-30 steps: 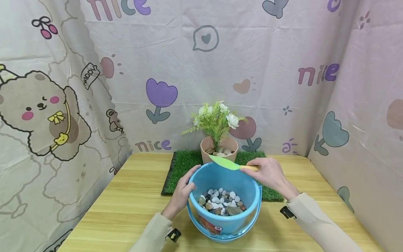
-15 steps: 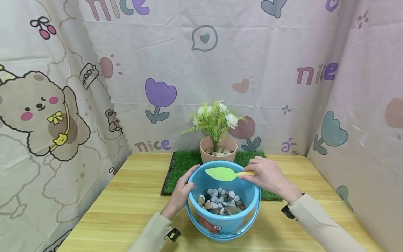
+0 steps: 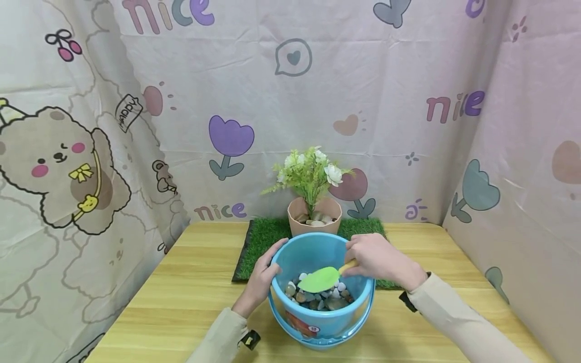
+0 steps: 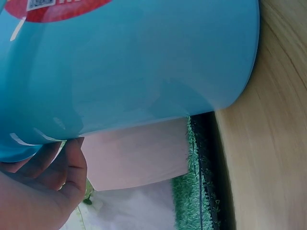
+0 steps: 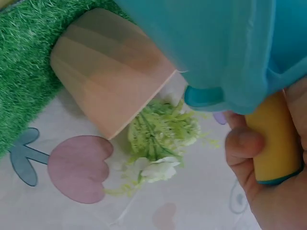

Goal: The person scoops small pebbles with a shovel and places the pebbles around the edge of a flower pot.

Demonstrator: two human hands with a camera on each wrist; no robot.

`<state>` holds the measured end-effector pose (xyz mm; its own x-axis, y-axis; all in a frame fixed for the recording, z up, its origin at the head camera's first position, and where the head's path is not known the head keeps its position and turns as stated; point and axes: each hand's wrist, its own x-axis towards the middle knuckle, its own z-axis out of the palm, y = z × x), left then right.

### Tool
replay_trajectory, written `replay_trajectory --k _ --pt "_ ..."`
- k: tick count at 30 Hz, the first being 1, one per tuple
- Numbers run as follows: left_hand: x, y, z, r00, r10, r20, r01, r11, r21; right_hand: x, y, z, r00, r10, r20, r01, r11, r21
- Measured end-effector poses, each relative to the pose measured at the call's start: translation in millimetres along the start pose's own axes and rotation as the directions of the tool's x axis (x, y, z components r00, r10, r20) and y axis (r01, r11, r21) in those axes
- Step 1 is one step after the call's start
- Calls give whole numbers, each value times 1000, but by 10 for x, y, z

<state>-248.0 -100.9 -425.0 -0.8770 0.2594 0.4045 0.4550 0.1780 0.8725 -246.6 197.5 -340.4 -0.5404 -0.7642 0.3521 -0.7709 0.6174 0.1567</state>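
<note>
A light blue bucket (image 3: 333,322) with a lowered carrying handle stands on the table, pebbles (image 3: 336,303) of white, grey and brown in its bottom. My left hand (image 3: 260,278) grips the left side of its rim, also seen in the left wrist view, where the fingers (image 4: 75,167) bend at the bucket's edge. In my right hand (image 3: 379,259) is a small trowel with a green blade (image 3: 320,280) and a yellow handle (image 5: 276,139). The blade is inside the bucket, over the pebbles and hiding part of them; whether it touches them I cannot tell.
Behind the bucket, a pink pot (image 3: 299,227) with white flowers (image 3: 333,174) and green leaves stands on a dark-edged artificial grass mat (image 3: 268,237). The wooden table (image 3: 172,297) meets a printed cloth (image 3: 290,116) at the back and sides.
My right hand has brought the trowel down from above the bucket's far rim into the bucket, over the pebbles. The left hand and the bucket have stayed in place.
</note>
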Motion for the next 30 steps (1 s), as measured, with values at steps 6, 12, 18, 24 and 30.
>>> replay_trajectory --k 6,12,18,24,30 --pt "-1 -13 22 1000 1 1 -1 1000 -5 32 -37 -64 996 -21 90 24 999 -34" --pt "5 -9 29 1000 5 0 -5 1000 -6 57 -51 -76 988 -28 150 29 1000 1" --pt "10 -4 23 1000 4 -6 -4 1000 -13 118 -16 -16 990 -39 137 36 999 22" --pt "-3 -10 18 1000 -1 -12 1 1000 -26 179 17 48 990 -47 135 44 999 24" --pt "-1 -19 18 1000 5 -14 -5 1000 -27 231 31 77 992 -39 120 38 999 11"
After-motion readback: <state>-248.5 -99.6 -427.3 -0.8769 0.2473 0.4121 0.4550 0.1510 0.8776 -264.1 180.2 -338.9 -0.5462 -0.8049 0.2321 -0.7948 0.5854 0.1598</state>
